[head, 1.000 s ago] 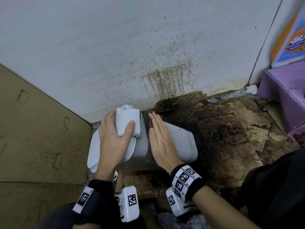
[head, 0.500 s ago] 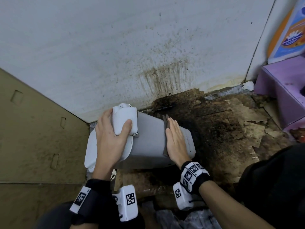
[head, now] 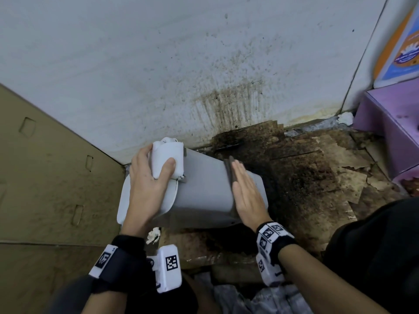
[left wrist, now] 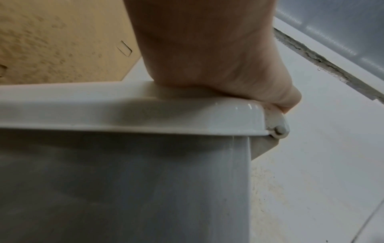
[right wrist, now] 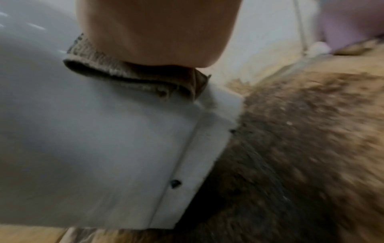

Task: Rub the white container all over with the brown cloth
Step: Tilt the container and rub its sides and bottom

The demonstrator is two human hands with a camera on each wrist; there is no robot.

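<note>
The white container lies on its side on the floor, lid end to the left and base to the right. My left hand grips the white hinged lid piece at its top, thumb curled over it. My right hand lies flat with straight fingers near the base end, pressing the folded brown cloth against the container's side. Only the cloth's left edge shows past my fingers. The right wrist view shows the cloth under my palm on the container. The left wrist view shows the lid rim under my left hand.
A stained white wall stands right behind the container. Dirty torn brown cardboard covers the floor to the right. A tan cardboard panel closes the left side. A purple box sits at far right.
My right hand has slid the brown cloth rightward along the container's side, from beside the lid to near the base. The left hand has kept its grip.
</note>
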